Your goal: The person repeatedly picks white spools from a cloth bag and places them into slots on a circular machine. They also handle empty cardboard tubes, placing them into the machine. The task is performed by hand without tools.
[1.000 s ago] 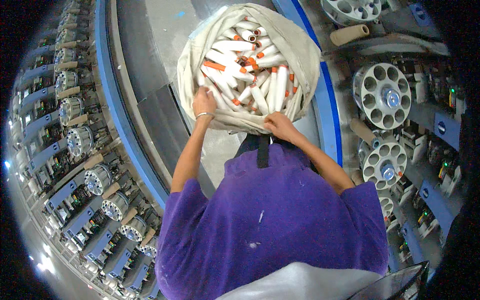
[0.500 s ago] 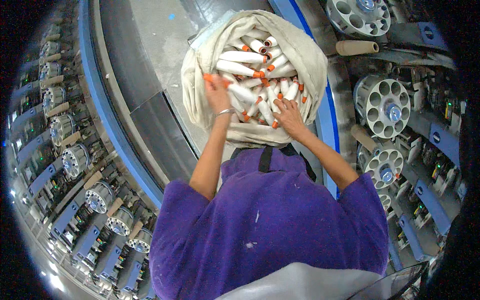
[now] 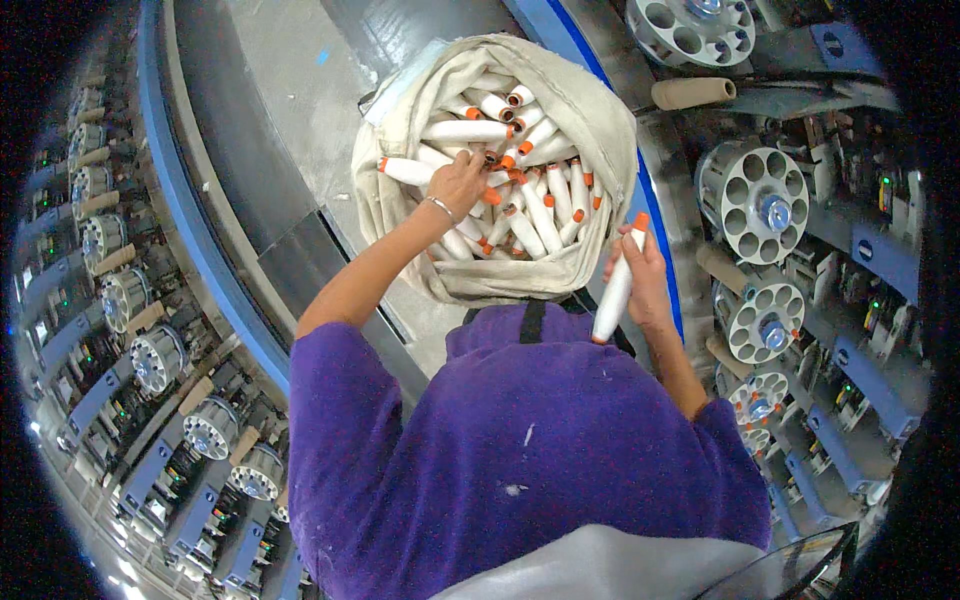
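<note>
A cream cloth bag (image 3: pixel 390 215) stands open in front of me, filled with bobbins wound in white yarn, their tube ends orange. Over its left half, my left hand (image 3: pixel 458 185) is closed around a yarn bobbin (image 3: pixel 408 171), which pokes out on both sides of the palm. Its fingertips touch other bobbins in the pile. My right hand (image 3: pixel 648 275) is outside the bag, by its right rim. It grips another white yarn bobbin (image 3: pixel 614 295), tilted with one orange end up near the thumb and the lower end near my purple shirt.
Spinning or winding machines line both sides. On the right are round grey magazines (image 3: pixel 752 205) with holes and a tan paper cone (image 3: pixel 695 93). A blue rail (image 3: pixel 215 230) runs along the left, beside a grey floor (image 3: pixel 290 120). More magazines (image 3: pixel 160 357) stand beyond it.
My right hand has left the pile and moved right and toward me, bringing out a bobbin. My left hand has shifted right and deeper over the pile, its bobbin still in it.
</note>
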A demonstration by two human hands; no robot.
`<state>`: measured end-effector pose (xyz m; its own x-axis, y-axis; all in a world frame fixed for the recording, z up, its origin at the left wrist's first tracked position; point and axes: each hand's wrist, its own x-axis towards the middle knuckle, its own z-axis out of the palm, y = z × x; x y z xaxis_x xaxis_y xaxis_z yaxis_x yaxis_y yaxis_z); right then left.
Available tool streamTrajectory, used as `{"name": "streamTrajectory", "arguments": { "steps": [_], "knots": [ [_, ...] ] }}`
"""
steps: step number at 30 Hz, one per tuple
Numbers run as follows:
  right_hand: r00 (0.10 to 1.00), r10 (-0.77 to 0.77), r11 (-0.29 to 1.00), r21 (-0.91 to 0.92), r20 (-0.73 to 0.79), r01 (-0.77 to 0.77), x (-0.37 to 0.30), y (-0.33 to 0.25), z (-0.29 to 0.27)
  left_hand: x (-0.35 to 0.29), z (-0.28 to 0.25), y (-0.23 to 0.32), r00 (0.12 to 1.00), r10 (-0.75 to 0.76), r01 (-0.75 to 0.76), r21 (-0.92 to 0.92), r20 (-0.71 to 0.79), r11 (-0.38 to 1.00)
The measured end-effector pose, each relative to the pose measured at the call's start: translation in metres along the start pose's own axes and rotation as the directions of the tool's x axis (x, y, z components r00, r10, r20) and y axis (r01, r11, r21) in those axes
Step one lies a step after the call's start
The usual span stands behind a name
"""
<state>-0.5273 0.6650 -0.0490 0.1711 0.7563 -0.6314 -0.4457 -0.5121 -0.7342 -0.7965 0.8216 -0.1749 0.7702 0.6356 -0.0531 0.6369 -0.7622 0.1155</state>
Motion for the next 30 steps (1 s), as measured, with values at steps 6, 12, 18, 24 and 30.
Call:
{"name": "streamTrajectory", "arguments": {
  "steps": [6, 12, 18, 24, 30],
  "knots": [
    [0.853, 0.492, 0.863, -0.229, 0.176, -0.450, -0.039, 0.035, -0.009, -0.013, -0.030, -0.016, 0.948, 0.194, -0.189, -0.046, 0.254, 0.981],
    [0.961, 0.242, 0.969, -0.076, 0.136, -0.234, -0.030, 0.047, -0.005, 0.022, -0.019, -0.035, 0.510, -0.829, 0.689, -0.687, 0.229, 0.233],
    [0.994, 0.092, 0.941, -0.322, -0.061, -0.107, -0.010, 0.022, -0.015, 0.051, 0.053, -0.087, -0.051, -0.675, -0.134, -0.675, 0.736, -0.725],
    [0.987, 0.079, 0.984, -0.149, -0.138, -0.100, 0.000, 0.015, -0.039, 0.045, 0.068, -0.119, 0.336, -0.503, 0.270, -0.593, 0.797, -0.759],
    [0.975, -0.102, 0.986, -0.148, -0.199, 0.073, 0.005, 0.014, -0.060, 0.111, 0.083, -0.127, 0.406, -0.558, 0.696, -0.640, 0.724, -0.324]
  ]
}}
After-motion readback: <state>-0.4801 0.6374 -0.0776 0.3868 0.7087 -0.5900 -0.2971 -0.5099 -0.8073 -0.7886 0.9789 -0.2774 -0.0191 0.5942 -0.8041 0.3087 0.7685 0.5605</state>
